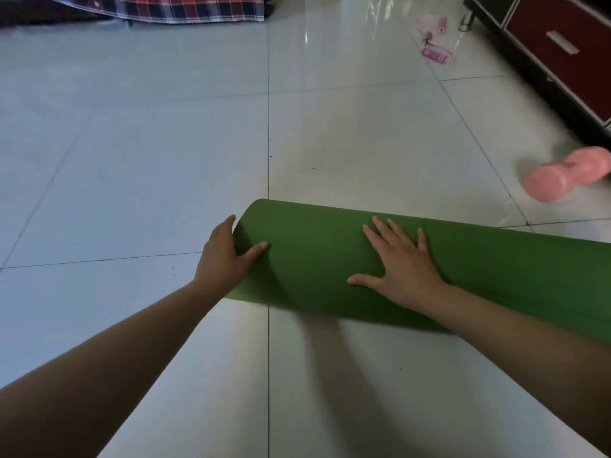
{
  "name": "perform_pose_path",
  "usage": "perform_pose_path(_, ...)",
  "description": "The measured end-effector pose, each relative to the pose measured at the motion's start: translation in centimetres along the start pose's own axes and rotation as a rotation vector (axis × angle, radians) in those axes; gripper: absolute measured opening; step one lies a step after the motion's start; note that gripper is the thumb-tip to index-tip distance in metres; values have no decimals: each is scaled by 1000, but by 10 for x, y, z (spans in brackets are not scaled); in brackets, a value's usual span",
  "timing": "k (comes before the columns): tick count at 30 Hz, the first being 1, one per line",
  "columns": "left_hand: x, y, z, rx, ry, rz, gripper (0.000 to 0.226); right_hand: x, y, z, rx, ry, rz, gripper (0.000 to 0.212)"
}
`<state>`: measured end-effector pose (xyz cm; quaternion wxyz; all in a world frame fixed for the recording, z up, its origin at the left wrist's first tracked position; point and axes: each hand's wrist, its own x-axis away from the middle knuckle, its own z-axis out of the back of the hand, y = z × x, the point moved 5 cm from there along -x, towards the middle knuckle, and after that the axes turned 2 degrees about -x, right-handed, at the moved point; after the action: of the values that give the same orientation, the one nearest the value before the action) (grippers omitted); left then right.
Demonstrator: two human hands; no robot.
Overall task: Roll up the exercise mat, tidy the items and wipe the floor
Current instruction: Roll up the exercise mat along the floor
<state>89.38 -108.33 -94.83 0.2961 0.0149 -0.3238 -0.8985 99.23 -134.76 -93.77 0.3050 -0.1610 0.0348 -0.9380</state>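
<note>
I see the green mat point(496, 269) rolled into a thick tube, lying across the pale tiled floor point(132, 160) just in front of me, its right end running out of view. My left hand point(224, 256) sits at the roll's left end: the fingers lie nearly straight against the end face and the thumb is spread out onto the curved top. My right hand point(400, 262) lies palm down on top of the roll near its middle, fingers straight and fanned apart, gripping nothing. Right of the mat, and apart from it, a pink dumbbell point(562, 176) lies on the tiles near a dark red cabinet point(555, 44). Farther off sits a blurred pink item point(434, 38) I cannot make out, and a plaid cloth point(165, 8) hangs along the top edge
</note>
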Motion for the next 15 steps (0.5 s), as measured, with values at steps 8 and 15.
perform_pose_path(8, 4, 7, 8, 237, -73, 75, 56, 12, 2, 7, -30, 35, -7, 99)
perform_pose_path(15, 14, 70, 35, 227, -48, -32, 60, 33, 24, 39, -96, 25, -4, 101)
